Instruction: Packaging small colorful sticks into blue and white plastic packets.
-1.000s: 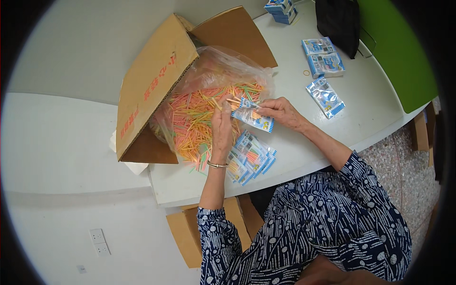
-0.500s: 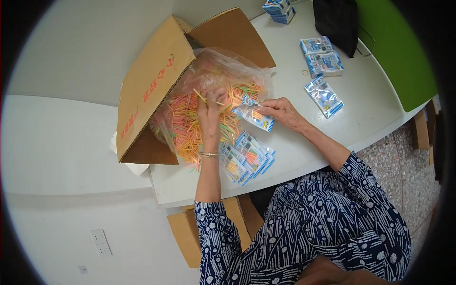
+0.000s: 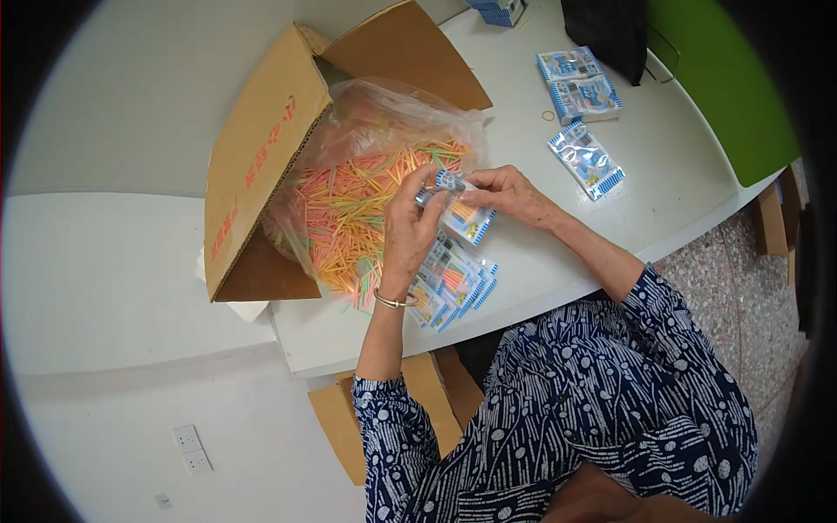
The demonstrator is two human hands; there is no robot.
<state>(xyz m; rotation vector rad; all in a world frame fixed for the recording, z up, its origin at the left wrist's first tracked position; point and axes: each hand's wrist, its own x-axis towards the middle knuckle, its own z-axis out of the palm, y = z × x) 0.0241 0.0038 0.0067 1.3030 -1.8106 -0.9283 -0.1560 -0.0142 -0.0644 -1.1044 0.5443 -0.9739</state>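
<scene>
Between my hands is a small blue-and-white plastic packet (image 3: 475, 228) with yellow and orange sticks showing inside. My right hand (image 3: 516, 199) pinches its right side, thumb and fingers closed on it. At the packet's upper left end, my left hand (image 3: 410, 228), with a bangle at the wrist, curls thumb and forefinger round the edge. Beyond and left of them, a loose heap of thin pastel sticks (image 3: 344, 209) spills from a clear plastic bag (image 3: 392, 109). Several similar packets with sticks in them (image 3: 458, 283) lie overlapped on the table just below my hands.
A big cardboard box (image 3: 266, 148) lies on its side with its flaps spread, the bag coming out of it. Across the white table (image 3: 645, 209) are stacked packets (image 3: 586, 96), a single flat packet (image 3: 588, 161), a rubber band (image 3: 547, 115) and a black bag (image 3: 606, 35).
My left hand has come right from the stick heap, where it held a few sticks, to the packet's end. The right hand still holds the packet. The view has shifted slightly.
</scene>
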